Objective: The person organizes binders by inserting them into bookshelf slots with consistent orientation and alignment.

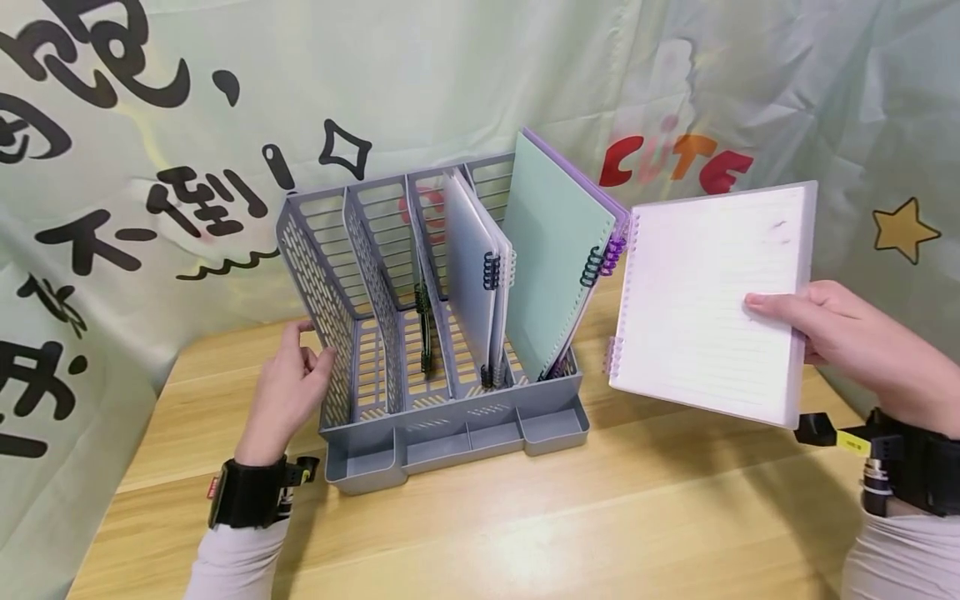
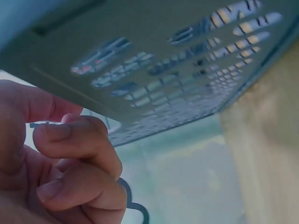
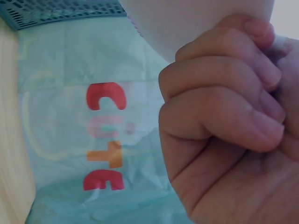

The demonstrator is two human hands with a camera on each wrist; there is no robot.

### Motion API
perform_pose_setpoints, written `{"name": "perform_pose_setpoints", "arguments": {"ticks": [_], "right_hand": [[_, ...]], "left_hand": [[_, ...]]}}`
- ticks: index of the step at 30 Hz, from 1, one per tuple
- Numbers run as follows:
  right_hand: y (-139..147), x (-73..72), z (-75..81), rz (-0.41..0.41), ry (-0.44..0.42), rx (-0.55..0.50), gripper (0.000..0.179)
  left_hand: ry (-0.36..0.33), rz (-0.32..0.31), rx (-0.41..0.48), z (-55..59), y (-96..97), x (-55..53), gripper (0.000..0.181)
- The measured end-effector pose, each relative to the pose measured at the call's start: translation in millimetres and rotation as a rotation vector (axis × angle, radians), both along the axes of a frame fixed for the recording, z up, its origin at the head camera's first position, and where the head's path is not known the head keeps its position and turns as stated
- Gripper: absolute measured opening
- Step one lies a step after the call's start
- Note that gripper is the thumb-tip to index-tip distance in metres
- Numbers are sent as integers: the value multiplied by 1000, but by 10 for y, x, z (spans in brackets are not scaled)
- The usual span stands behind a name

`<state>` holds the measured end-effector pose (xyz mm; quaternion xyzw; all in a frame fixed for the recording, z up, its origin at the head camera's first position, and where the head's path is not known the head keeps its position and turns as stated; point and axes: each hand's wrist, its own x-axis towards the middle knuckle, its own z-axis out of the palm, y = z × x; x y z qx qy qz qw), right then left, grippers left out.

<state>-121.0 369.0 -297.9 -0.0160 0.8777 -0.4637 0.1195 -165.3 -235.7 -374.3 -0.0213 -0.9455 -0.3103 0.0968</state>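
Note:
On the right, my right hand (image 1: pixel 843 325) grips a spiral notebook (image 1: pixel 697 325) by its outer edge, thumb on the pale lined face and the other fingers curled behind. The notebook is raised and tilted, its coil side toward the grey desk file rack (image 1: pixel 457 417). My left hand (image 1: pixel 288 387) is at the rack's left side wall, thumb and index finger at its front edge. In the left wrist view the other fingers (image 2: pixel 88 154) are curled below the perforated wall. Green and purple notebooks (image 1: pixel 555 250) lean in the rack's right compartment.
Grey-white spiral notebooks (image 1: pixel 472 275) stand in a middle compartment, beside a thin dark-coiled notebook (image 1: pixel 423 329). Small trays (image 1: pixel 435 450) line the rack's front. Everything rests on a wooden table (image 1: pixel 525 533); a printed cloth (image 1: pixel 465 75) hangs behind.

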Motion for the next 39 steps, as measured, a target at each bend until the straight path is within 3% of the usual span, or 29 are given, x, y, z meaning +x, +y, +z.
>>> {"name": "perform_pose_setpoints", "arguments": {"ticks": [9,13,20,26,30,33,39], "right_hand": [[-1,143,75,-12,128,10,43],[-67,214,105,-13,206,-12,42],[-179,237,99,58,311,-70,40],[-234,288,109,55,360,-61,40],[-217,334,99,9,388,-118,36],[-222,361,89,2,404,-215,34],[-416,317,112,95,465,-469,36]], "left_hand": [[94,5,38,160,120,117,50],[138,-54,59,235,215,177,44],[204,-138,117,376,409,317,33],[211,-206,179,470,560,438,29],[209,-227,186,513,624,489,27],[205,-252,219,542,663,522,27],[171,-332,323,576,742,593,24]]}}
